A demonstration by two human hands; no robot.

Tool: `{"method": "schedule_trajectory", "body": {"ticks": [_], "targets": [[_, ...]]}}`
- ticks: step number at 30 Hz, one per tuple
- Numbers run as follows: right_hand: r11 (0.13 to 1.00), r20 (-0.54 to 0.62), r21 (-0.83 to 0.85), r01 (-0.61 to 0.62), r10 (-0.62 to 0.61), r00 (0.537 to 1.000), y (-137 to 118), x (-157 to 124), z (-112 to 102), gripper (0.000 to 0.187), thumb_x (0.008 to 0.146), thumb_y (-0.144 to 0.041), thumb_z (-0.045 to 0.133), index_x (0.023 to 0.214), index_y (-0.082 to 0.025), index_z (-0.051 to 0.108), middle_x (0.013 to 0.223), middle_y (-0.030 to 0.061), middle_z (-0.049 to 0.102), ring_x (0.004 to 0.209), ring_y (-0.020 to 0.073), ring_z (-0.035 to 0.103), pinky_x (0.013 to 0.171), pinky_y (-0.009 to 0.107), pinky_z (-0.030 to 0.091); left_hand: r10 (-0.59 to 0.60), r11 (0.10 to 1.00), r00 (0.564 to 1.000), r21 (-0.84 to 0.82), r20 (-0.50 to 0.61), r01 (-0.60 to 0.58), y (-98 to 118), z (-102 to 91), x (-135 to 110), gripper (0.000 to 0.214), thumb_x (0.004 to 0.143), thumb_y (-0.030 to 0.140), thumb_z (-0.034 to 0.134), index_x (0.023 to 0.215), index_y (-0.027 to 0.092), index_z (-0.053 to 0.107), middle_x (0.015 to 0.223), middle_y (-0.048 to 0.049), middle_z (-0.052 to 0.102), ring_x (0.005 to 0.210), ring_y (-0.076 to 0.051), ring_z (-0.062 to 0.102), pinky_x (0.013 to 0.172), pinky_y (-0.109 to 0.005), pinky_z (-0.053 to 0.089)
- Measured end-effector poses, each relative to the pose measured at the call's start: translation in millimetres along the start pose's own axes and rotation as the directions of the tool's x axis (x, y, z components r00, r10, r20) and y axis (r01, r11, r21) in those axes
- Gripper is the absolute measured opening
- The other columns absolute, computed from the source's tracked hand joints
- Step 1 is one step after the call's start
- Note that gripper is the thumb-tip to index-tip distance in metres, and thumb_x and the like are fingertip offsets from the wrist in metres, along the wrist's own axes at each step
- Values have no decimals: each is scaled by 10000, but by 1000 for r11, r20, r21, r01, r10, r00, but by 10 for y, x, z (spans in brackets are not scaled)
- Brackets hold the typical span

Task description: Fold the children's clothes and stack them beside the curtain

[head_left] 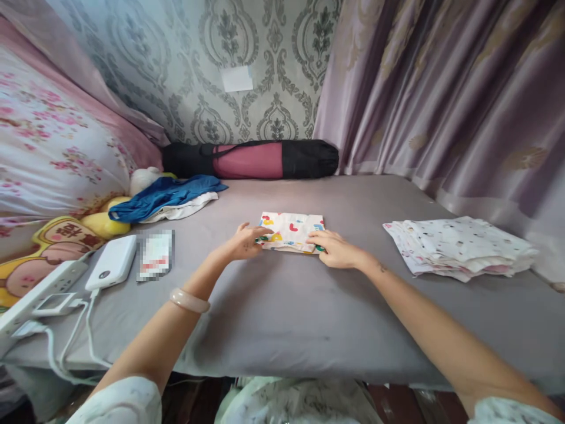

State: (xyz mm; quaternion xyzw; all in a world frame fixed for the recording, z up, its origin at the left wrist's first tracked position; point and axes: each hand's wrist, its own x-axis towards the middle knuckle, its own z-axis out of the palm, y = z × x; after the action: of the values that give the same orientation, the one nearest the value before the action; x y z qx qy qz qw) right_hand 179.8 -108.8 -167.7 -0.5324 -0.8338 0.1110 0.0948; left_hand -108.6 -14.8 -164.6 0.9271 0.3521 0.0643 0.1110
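Note:
A small folded cloth (291,229), white with coloured shapes, lies on the grey bed sheet (282,318) in the middle. My left hand (245,241) pinches its near left corner, fingers closed on the fabric. My right hand (333,247) grips the near right corner, fingers curled over the edge. A pale bangle (189,300) circles my left wrist.
A stack of folded white patterned cloths (459,246) sits to the right. A blue garment (165,195) lies at the back left beside a black and maroon roll bag (251,159). A white power bank (112,262), cables and a power strip (39,294) lie at the left. Curtains hang on the right.

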Motion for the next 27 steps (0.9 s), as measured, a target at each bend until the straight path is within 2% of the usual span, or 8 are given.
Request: {"method": "schedule_trajectory", "body": {"ticks": [3, 6, 8, 10, 13, 16, 20, 27], "targets": [[991, -179, 47, -127, 133, 975, -50, 264, -36, 490, 825, -139, 390, 1283, -176, 561, 1396, 76, 491, 1286, 196, 419, 1079, 326, 297, -113, 993, 982, -61, -149, 105, 65, -103, 188, 511, 791, 152, 412, 1276, 234, 550, 1227, -43, 640, 1108, -197, 585, 1098, -392, 296], [955, -307, 93, -280, 295, 905, -146, 607, 5, 474, 924, -209, 278, 1337, -125, 495, 1410, 101, 476, 1294, 185, 414, 1088, 312, 294, -183, 982, 948, -95, -261, 163, 174, -45, 473, 450, 853, 162, 381, 1266, 186, 558, 1225, -72, 640, 1112, -196, 588, 1038, -337, 373], [921, -298, 106, -375, 390, 871, -211, 800, 82, 486, 949, -227, 230, 1362, -111, 456, 1423, 115, 463, 1317, 190, 392, 1096, 331, 287, -196, 979, 950, -95, -244, 178, 231, 72, 652, 439, 875, 171, 385, 1289, 173, 532, 1255, -78, 624, 1146, -193, 571, 1040, -331, 373], [895, -254, 88, -437, 444, 859, -260, 929, 181, 493, 955, -235, 222, 1388, -109, 422, 1458, 120, 421, 1363, 215, 332, 1118, 389, 249, -189, 982, 962, -66, -195, 179, 260, 209, 787, 446, 880, 164, 397, 1313, 177, 502, 1318, -77, 583, 1227, -195, 515, 1070, -354, 341], [893, -191, 30, -450, 447, 874, -287, 1004, 325, 515, 959, -260, 233, 1431, -107, 372, 1521, 111, 326, 1424, 250, 206, 1149, 461, 149, -183, 982, 970, 7, -161, 186, 267, 394, 889, 445, 919, 195, 362, 1354, 174, 454, 1429, -86, 476, 1361, -227, 362, 1126, -450, 242], [898, -177, -20, -439, 429, 886, -259, 998, 423, 540, 956, -271, 223, 1453, -96, 345, 1537, 97, 294, 1438, 245, 161, 1161, 455, 88, -199, 977, 968, 51, -151, 209, 264, 523, 910, 470, 970, 289, 273, 1401, 153, 403, 1477, -102, 407, 1402, -255, 286, 1144, -495, 181], [895, -151, -39, -444, 434, 888, -203, 983, 477, 565, 959, -297, 198, 1477, -100, 305, 1549, 81, 265, 1436, 235, 167, 1161, 454, 92, -231, 968, 963, 71, -137, 242, 260, 602, 904, 515, 983, 338, 204, 1438, 155, 364, 1510, -96, 353, 1412, -266, 261, 1150, -493, 172], [883, -119, -70, -465, 455, 882, -197, 1011, 485, 569, 965, -307, 162, 1495, -125, 263, 1561, 67, 233, 1434, 214, 173, 1156, 448, 94, -270, 956, 957, 93, -104, 280, 254, 592, 916, 534, 980, 359, 204, 1457, 164, 344, 1528, -75, 322, 1411, -291, 253, 1149, -477, 187]]}}
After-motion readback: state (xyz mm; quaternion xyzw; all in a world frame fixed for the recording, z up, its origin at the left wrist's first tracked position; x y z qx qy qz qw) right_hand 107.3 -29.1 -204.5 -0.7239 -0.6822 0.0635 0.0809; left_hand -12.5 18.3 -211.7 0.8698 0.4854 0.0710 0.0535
